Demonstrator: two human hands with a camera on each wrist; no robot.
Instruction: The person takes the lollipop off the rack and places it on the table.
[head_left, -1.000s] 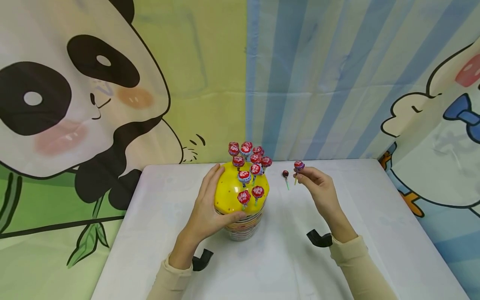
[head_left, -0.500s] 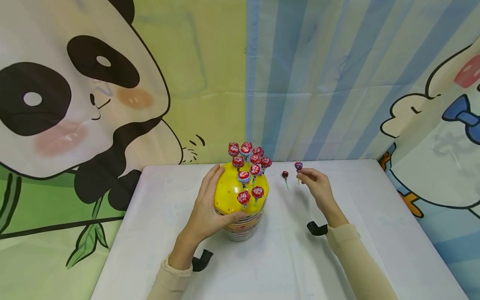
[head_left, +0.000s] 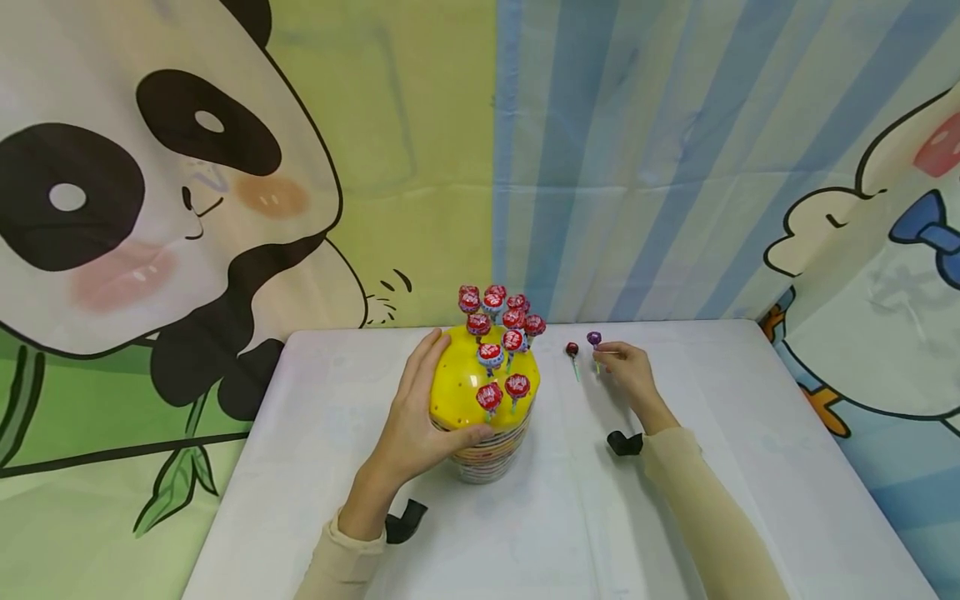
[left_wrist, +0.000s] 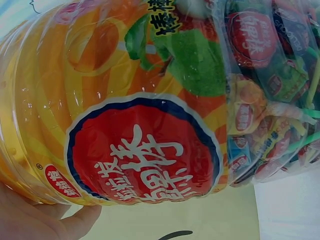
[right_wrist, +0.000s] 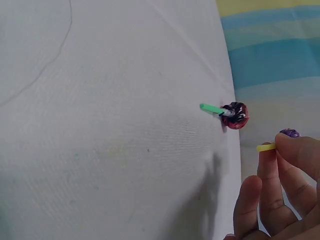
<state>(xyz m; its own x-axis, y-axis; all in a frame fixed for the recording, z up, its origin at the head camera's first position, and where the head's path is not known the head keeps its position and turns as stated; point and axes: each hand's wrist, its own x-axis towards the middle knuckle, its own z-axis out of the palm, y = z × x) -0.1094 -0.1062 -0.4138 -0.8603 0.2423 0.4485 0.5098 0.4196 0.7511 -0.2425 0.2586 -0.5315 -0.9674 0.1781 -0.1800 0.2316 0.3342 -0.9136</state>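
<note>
A plastic candy jar (head_left: pixel 491 458) with a yellow lid (head_left: pixel 452 379) stands upright on the table. My left hand (head_left: pixel 408 421) grips its lid from the left side, thumb across the front. Several red-wrapped lollipops (head_left: pixel 489 397) stick up out of the lid. In the left wrist view the jar's printed label (left_wrist: pixel 145 150) fills the frame, with more wrapped lollipops (left_wrist: pixel 250 105) inside. To the right of the jar, my right hand (head_left: pixel 632 373) pinches a purple-wrapped lollipop (head_left: pixel 594 338) by its yellow stick (right_wrist: pixel 265 147), head up.
A dark red lollipop (head_left: pixel 572 348) with a green stick lies on the white table (head_left: pixel 712 400), between the jar and my right hand. Behind the table's far edge hangs a printed cloth (head_left: pixel 637 167) with a panda and blue stripes.
My right hand has shifted slightly left and lower with the lollipop, which has turned and now shows a purple side. My left hand has kept its grip on the jar.
</note>
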